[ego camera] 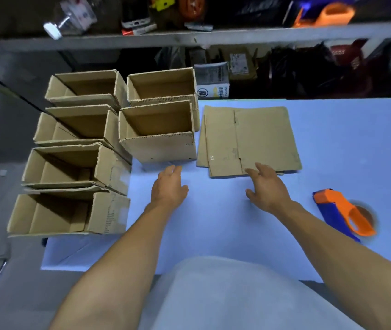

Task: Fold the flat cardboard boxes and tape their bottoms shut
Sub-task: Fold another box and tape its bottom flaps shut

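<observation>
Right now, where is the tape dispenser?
The tape dispenser lies on the table at the right, just right of the right hand, nearer than the flat boxes.

Plain brown flat cardboard boxes (249,139), brown folded boxes (158,129) marked with rows of small dark dots along edges, pale blue table (213,222), tape dispenser (342,213) coloured orange and deep blue, brown tape roll (366,214), grey shelf (189,36)
</observation>
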